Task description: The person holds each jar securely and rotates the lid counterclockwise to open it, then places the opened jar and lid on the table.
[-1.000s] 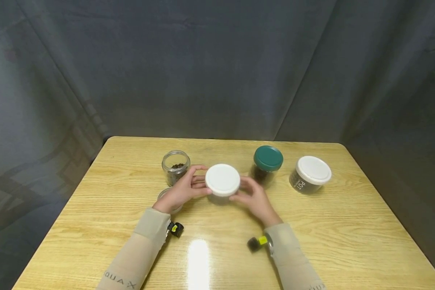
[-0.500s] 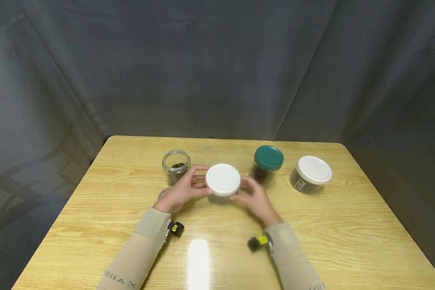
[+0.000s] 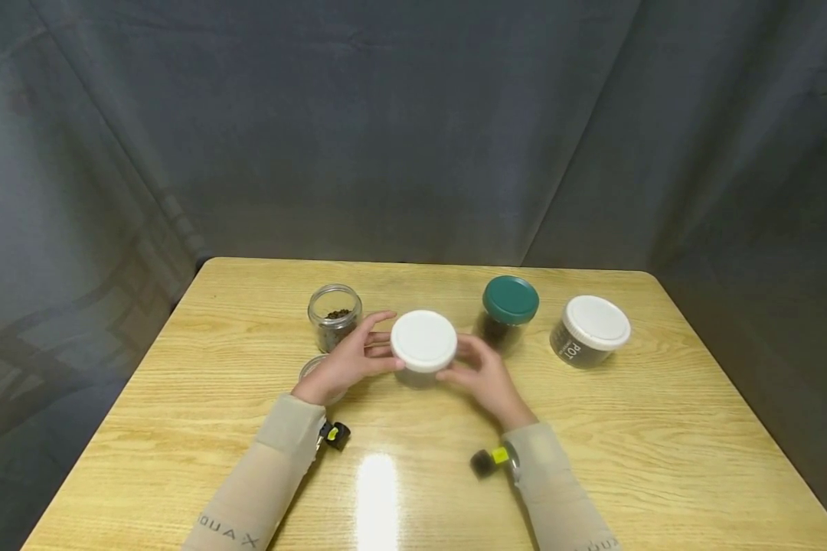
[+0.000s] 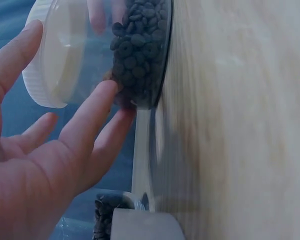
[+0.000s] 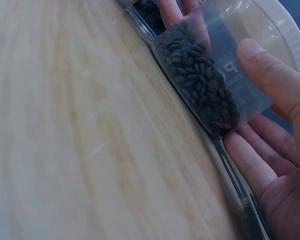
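Note:
In the head view a clear plastic jar (image 3: 423, 342) with a white lid stands upright between the two hands. Dark round pellets (image 4: 137, 55) fill its lower part in the left wrist view. From the left, my left hand (image 3: 344, 367) holds it, thumb at the lid's rim, two fingertips against the clear wall and the index finger stretched away. My right hand (image 3: 488, 383) grips the other side; its thumb (image 5: 270, 70) presses the printed wall below the lid while the fingers reach around the side and low by the base.
An open glass jar (image 3: 334, 325) with dark pieces stands behind the left hand, another clear jar (image 3: 310, 369) partly hidden under that wrist. To the right are a green-lidded jar (image 3: 510, 302) and a white-lidded pot (image 3: 589, 337). The wooden table (image 3: 661, 459) ends at a dark curtain.
Hardly anything differs: both hands stay on the white-lidded jar in the same place. The left index finger lifts slightly.

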Motion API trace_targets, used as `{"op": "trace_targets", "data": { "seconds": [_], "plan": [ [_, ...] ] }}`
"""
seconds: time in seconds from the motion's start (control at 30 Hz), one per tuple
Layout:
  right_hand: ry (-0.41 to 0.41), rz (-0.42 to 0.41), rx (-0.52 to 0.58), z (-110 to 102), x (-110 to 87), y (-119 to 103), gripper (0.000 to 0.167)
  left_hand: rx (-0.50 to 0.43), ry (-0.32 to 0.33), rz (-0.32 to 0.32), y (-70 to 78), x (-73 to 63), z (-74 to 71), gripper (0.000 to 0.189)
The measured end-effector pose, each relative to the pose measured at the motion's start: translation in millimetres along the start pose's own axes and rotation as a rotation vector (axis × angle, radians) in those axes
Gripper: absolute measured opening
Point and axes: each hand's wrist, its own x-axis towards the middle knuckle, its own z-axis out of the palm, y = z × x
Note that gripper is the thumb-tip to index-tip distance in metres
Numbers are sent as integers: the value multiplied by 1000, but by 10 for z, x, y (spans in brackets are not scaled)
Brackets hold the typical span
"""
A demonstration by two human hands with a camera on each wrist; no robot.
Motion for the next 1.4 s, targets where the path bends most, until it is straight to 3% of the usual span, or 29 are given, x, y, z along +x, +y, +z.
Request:
{"op": "trace_targets", "data": {
  "seconds": [0.6, 0.7, 0.8, 0.9, 1.03, 1.17, 1.4],
  "plan": [
    [-7, -10, 4, 9, -5, -21, 71, 190, 66, 36, 67, -24, 79, 79],
    [-8, -11, -6, 10, -4, -23, 70, 281, 91, 113, 77, -17, 93, 81],
    [-1, -7, -17, 4, -2, -19, 69, 449, 134, 252, 101, -11, 108, 79],
    [4, -5, -24, -4, 0, -15, 69, 660, 156, 406, 135, -19, 123, 65],
    [2, 0, -25, -5, 1, -8, 69, 879, 117, 581, 176, -48, 143, 42],
    [2, -14, -20, 3, -2, -5, 69, 981, 68, 656, 194, -67, 161, 29],
    [5, -29, -25, 10, -5, -1, 69, 1019, 52, 708, 209, -91, 177, 20]
  ]
}}
